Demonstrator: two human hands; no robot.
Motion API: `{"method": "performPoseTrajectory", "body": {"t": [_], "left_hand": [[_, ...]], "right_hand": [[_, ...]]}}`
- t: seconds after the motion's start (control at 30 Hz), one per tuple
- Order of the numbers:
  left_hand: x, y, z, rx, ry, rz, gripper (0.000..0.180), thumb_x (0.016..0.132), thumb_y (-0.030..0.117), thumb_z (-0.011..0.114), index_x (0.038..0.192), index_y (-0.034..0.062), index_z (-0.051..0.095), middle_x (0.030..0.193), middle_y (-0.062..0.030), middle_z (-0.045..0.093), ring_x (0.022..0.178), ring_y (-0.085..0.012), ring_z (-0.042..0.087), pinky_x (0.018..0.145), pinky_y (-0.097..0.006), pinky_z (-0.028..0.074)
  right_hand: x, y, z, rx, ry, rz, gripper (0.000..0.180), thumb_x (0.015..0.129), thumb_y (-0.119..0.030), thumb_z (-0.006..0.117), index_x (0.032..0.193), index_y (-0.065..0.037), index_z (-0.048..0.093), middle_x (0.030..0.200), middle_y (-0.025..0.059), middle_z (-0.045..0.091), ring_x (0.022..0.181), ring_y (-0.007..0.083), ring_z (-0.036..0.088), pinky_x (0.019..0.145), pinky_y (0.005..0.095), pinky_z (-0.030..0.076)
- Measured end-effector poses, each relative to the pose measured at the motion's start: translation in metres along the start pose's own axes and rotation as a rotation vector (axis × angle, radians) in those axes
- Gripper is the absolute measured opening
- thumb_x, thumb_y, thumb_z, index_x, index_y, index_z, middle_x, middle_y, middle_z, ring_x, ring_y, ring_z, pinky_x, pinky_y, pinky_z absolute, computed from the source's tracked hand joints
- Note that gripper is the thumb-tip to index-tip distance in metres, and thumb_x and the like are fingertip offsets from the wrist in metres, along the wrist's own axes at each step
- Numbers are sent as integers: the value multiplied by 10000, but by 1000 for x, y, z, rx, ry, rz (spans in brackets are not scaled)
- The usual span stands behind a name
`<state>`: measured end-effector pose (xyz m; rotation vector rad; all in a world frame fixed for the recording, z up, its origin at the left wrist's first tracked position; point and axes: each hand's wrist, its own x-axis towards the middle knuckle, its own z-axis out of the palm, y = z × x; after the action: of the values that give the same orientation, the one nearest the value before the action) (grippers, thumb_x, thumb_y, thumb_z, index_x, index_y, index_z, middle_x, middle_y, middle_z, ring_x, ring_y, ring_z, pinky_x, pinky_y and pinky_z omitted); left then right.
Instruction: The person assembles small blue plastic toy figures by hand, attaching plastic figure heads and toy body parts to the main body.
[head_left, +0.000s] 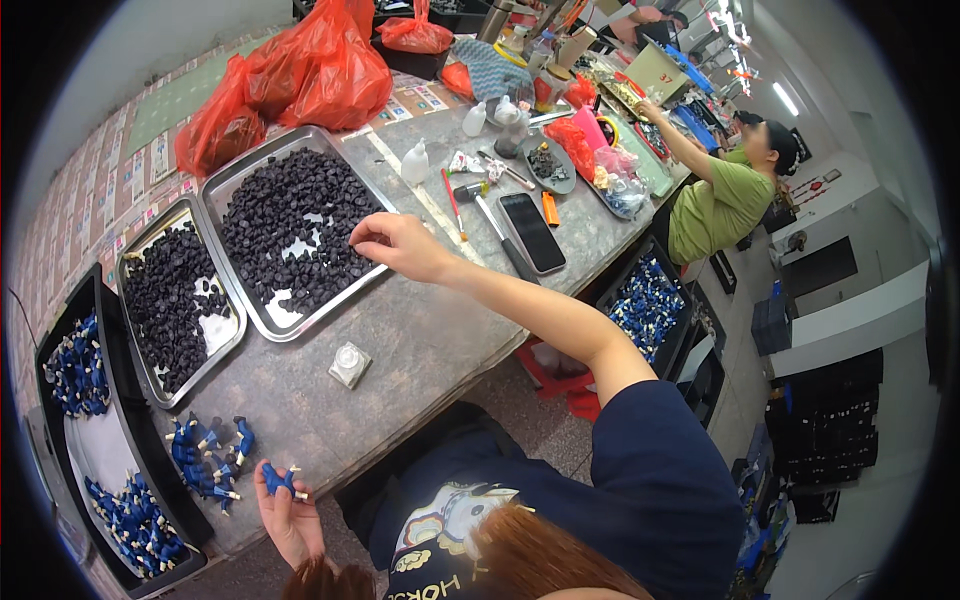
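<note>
My left hand [290, 518], near the table's front edge at lower left, has its fingers closed round a small blue figurine [280, 480] with pale limb ends. My right arm reaches across the table. At its end my right hand [405, 246] is over the right edge of the larger metal tray [283, 306], which holds many small dark purple-black pieces [290, 205]. Thumb and forefinger meet in a pinch; whatever is between them is hidden. Beside my left hand lies a loose group of blue figurines [205, 455], some with dark tops.
A smaller metal tray [215, 333] of dark pieces and a black tray [95, 440] of blue figurines stand at left. A small square glass jar [349, 365], phone [531, 232], white bottle [415, 163] and red bags [310, 75] share the table. A person in green [715, 210] works at far right.
</note>
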<state>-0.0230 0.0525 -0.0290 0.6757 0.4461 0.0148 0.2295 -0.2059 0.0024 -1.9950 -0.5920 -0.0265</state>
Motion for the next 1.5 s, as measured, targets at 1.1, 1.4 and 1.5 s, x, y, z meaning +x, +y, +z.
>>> {"method": "performPoseTrajectory", "body": {"t": [1.1,1.4,1.5], "left_hand": [[2,10,-14,16,117,34,410,819,56,485,1205,70,348,943,-51,481,770,-94,482,698,-220,425],[9,5,-18,166,131,240,385,807,38,492,1170,60,365,933,-48,468,803,-95,457,698,-228,409],[9,1,-13,234,143,286,383,803,28,489,1163,60,361,916,-44,460,795,-104,456,692,-232,408]], "right_hand": [[18,-12,0,-30,-31,-44,127,730,-95,549,810,-6,592,726,97,601,681,154,572,633,267,443],[24,2,-4,-21,28,-27,225,719,-89,558,928,-6,553,744,84,590,677,134,565,621,258,447],[26,5,-28,204,293,52,423,713,-83,561,1109,-10,431,751,78,564,667,129,551,583,250,449]]}}
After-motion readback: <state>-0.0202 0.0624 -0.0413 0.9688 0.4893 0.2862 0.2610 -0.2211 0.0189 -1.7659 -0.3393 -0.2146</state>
